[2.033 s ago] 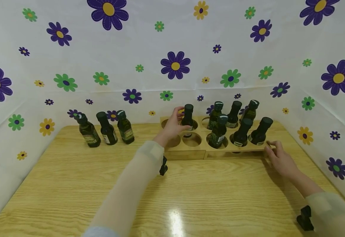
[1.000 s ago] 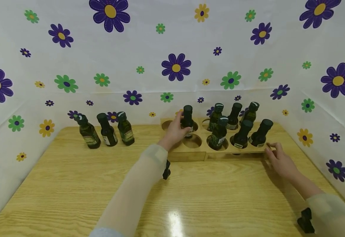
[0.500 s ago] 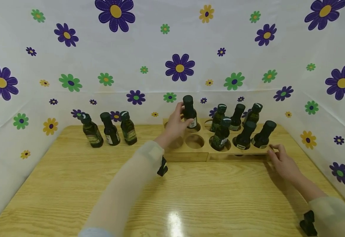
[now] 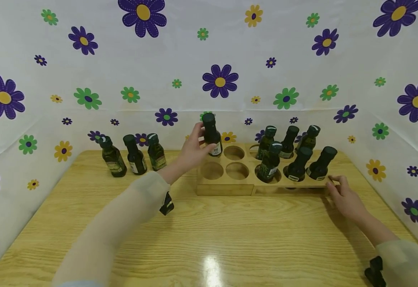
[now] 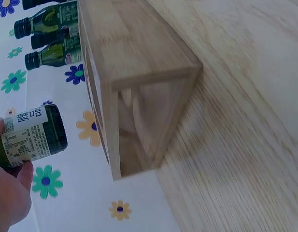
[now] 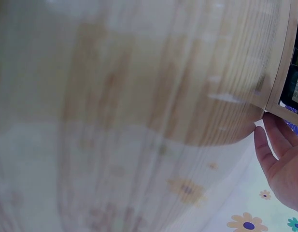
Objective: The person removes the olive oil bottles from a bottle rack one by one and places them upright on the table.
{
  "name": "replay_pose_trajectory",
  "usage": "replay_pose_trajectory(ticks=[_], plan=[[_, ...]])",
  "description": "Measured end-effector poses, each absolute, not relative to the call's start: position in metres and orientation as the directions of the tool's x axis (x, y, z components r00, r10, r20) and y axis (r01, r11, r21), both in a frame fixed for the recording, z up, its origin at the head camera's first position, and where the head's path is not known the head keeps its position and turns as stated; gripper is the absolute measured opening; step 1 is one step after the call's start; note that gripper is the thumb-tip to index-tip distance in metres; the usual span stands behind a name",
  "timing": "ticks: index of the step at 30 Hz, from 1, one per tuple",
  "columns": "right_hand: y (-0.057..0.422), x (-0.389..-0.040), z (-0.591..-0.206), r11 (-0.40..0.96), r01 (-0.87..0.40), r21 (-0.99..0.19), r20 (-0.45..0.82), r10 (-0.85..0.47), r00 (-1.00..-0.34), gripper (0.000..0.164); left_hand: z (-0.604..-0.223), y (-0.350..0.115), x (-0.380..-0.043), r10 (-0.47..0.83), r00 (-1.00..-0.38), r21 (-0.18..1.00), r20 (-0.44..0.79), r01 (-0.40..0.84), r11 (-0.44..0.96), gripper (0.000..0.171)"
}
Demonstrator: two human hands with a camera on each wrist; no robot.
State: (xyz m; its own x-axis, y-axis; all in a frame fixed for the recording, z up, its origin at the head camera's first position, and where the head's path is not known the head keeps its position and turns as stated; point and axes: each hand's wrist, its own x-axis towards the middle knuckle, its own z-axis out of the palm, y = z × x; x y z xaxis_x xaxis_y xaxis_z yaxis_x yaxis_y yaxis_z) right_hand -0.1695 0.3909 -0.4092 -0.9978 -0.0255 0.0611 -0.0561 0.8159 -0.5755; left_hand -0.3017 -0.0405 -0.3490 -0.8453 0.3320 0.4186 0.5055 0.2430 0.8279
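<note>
One bottle [image 4: 212,137] moved left (rack [image 4: 225,189] holds six, table [image 4: 166,243] three).

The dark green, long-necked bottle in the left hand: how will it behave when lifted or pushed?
The dark green bottle looks like glass, so it is probably stiff and breakable. Its glossy surface below the pale paper label may feel slippery. Being tall and narrow, it could tip if pushed while standing.

We recorded a smooth, wood-grained counter [image 4: 194,235], glossy enough to throw back a bright streak. The rack [image 4: 225,189] looked like smooth wood, duller in finish. We noted shiny glass on the held bottle [image 5: 56,128], a papery printed label [image 5: 27,137] and a plastic-looking cap [image 4: 208,118]. Backdrop [image 4: 180,52]: matt, creased cloth.
</note>
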Motion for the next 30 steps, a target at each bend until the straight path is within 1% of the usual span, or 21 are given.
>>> replay_pose_trajectory(ticks=[4, 10, 15, 21, 30], plan=[[0.391, -0.17, -0.41, 0.815, -0.059, -0.577, 0.065, -0.026, -0.998, 0.05, -0.347, -0.061, -0.302, 0.293, -0.867, 0.834, 0.403, 0.48, 0.273, 0.061], [0.392, -0.17, -0.41, 0.818, -0.057, -0.573, 0.066, -0.023, -0.998, 0.05, -0.35, -0.089, -0.302, 0.243, -0.915, 0.866, 0.321, 0.387, 0.317, 0.065], [0.391, -0.17, -0.409, 0.818, -0.059, -0.572, 0.063, -0.028, -0.998, 0.05, -0.36, -0.105, -0.299, 0.217, -0.941, 0.879, 0.259, 0.323, 0.352, 0.068], [0.392, -0.17, -0.41, 0.817, -0.064, -0.574, 0.068, -0.031, -0.997, 0.049, -0.377, -0.114, -0.296, 0.215, -0.955, 0.886, 0.205, 0.274, 0.373, 0.067], [0.393, -0.17, -0.411, 0.818, -0.071, -0.571, 0.077, -0.032, -0.996, 0.049, -0.398, -0.114, -0.297, 0.19, -0.972, 0.881, 0.14, 0.21, 0.425, 0.067]])
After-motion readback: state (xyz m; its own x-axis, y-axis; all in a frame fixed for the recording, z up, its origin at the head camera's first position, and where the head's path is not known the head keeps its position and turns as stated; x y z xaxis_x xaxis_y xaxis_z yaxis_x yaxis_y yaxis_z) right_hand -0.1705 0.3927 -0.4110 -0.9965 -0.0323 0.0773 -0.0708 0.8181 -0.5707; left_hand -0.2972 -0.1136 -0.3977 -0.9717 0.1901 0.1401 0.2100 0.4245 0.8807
